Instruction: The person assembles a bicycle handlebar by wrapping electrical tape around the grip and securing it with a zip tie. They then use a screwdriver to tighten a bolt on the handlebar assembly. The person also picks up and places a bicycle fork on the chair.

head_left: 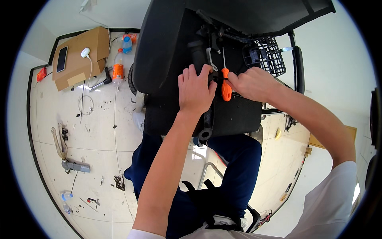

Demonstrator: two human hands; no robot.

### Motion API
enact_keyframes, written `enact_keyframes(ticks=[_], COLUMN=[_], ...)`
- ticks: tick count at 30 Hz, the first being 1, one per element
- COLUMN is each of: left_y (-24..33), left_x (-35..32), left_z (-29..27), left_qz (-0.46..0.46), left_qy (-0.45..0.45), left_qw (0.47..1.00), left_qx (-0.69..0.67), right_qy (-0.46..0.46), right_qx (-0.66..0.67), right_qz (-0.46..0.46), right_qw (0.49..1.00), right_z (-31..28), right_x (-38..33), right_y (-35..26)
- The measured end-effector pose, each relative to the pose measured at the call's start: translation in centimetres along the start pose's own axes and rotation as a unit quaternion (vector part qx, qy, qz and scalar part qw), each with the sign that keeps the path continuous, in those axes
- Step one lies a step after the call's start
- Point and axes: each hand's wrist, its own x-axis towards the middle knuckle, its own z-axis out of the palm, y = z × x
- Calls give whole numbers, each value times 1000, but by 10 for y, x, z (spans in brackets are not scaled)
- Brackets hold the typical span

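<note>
A black handlebar [207,116] with a round rubber grip end lies across the black chair seat [167,113]. Wrapped over its middle, my left hand [195,89] holds it beside a silver brake lever [211,59]. To the right, my right hand [251,84] is closed in a pinch on a thin dark rod [220,78] that reaches toward the bar by my left thumb; its exact kind is too small to tell. Under that rod, an orange-handled screwdriver [226,89] rests on the seat, its shaft pointing away from me.
Past the seat are black metal parts [215,34] and a black wire basket [268,55]. At left, a cardboard box [85,44] carries a phone [62,59], near plastic bottles [118,65]. A bicycle fork [59,145] and a chain [119,182] lie on the tiled floor.
</note>
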Motion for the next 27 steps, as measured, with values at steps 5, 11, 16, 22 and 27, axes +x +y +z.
enact_keyframes(ticks=[5, 11, 16, 22, 27], left_y=[0, -2, -6, -5, -1], left_x=[3, 2, 1, 11, 23], left_z=[2, 2, 7, 10, 14], left_qz=[1, 10, 21, 35, 29], left_qy=[-5, -2, 21, 7, -14], left_qw=[1000, 1000, 999, 999, 999], left_qx=[6, 23, 28, 18, 21], right_qy=[-27, -35, -61, -49, -27], right_qx=[-5, 170, 147, 44, 51], right_qz=[-8, 99, 92, 24, 39], right_qw=[1000, 980, 983, 998, 998], right_z=[-10, -8, -12, -6, -1], right_x=[4, 10, 14, 10, 9], right_y=[6, -2, -3, 12, 20])
